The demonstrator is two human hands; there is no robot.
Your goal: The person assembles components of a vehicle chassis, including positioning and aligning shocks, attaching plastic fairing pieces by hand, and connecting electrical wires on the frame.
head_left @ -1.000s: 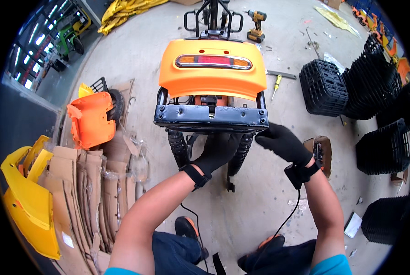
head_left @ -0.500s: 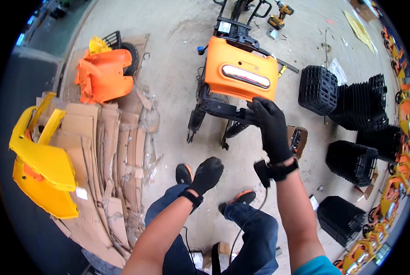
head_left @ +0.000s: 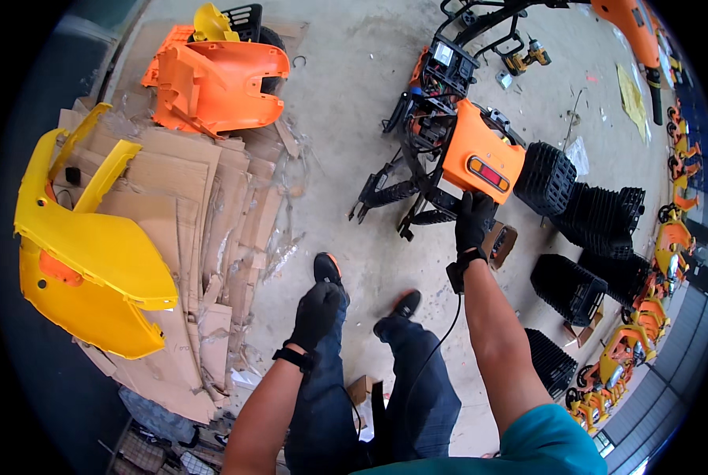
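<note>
My right hand (head_left: pixel 474 222), in a black glove, is stretched out to the rear of a partly built scooter (head_left: pixel 429 131). Its fingers are curled at a black rear bar (head_left: pixel 443 203), just under an orange tail panel (head_left: pixel 492 150) with a red tail light (head_left: pixel 489 173). The hand itself hides the exact contact. In front of my thigh hangs my left hand (head_left: pixel 317 315), also black-gloved, fingers curled in and nothing visible in them. Straps circle both wrists, and a cable runs down from the right one.
Left, flattened cardboard (head_left: pixel 184 190) carries a yellow body panel (head_left: pixel 93 245) and an orange body shell (head_left: pixel 215 87). Stacked black baskets (head_left: pixel 599 218) and a small cardboard box (head_left: pixel 500 244) are on the right. A power drill (head_left: pixel 526 57) lies beyond the scooter. Yellow and orange vehicles (head_left: pixel 627 340) line the far right.
My view has swung, so the scooter sits further right and up, its orange front part now showing. The cardboard looks closer. My right hand stays at the scooter's rear; my left remains curled.
</note>
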